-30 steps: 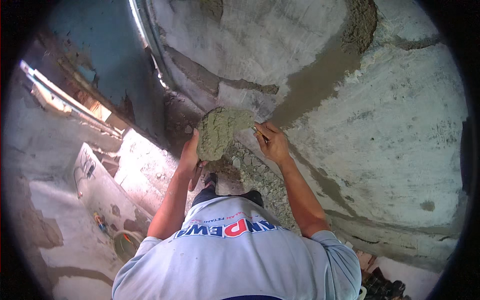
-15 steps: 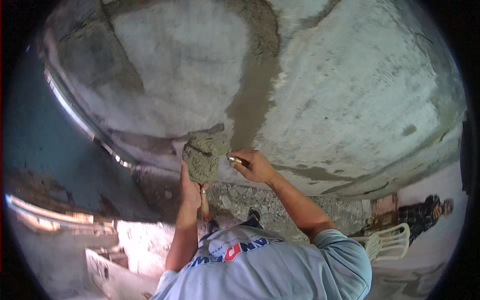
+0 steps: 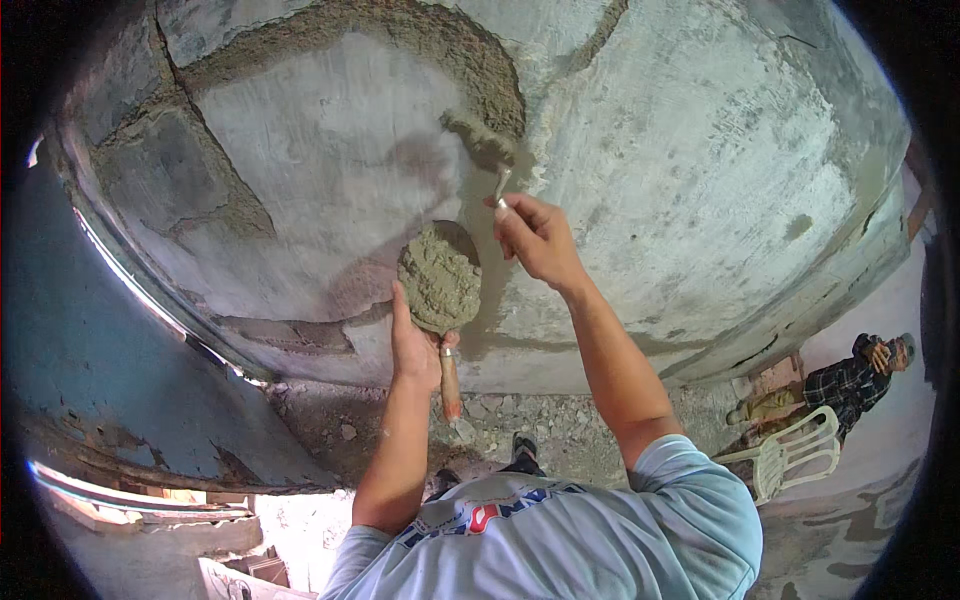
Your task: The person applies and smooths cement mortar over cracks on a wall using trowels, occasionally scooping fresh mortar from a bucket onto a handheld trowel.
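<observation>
My left hand (image 3: 416, 352) grips a trowel heaped with wet grey mortar (image 3: 440, 280). The wooden handle of this mortar-loaded trowel (image 3: 449, 385) hangs down past my fingers. Higher up, my right hand (image 3: 540, 238) is closed round a smaller trowel (image 3: 503, 185) by its handle. The small trowel's blade is at the wall, with mortar on it that blurs into the channel, so its outline is hard to make out. Across the whitish wall (image 3: 640, 200) runs a rough, curved channel (image 3: 470, 50), and a smoother damp mortar strip lies below it.
Broken rubble (image 3: 560, 425) covers the floor at the wall's foot, around my shoes. On the right a person in a checked shirt (image 3: 845, 385) sits by a white plastic chair (image 3: 795, 455). A dark blue-green surface (image 3: 130, 330) stands to the left.
My right hand has gone up from beside the mortar heap to the channel with the small trowel. My left hand and the loaded trowel have shifted up and right.
</observation>
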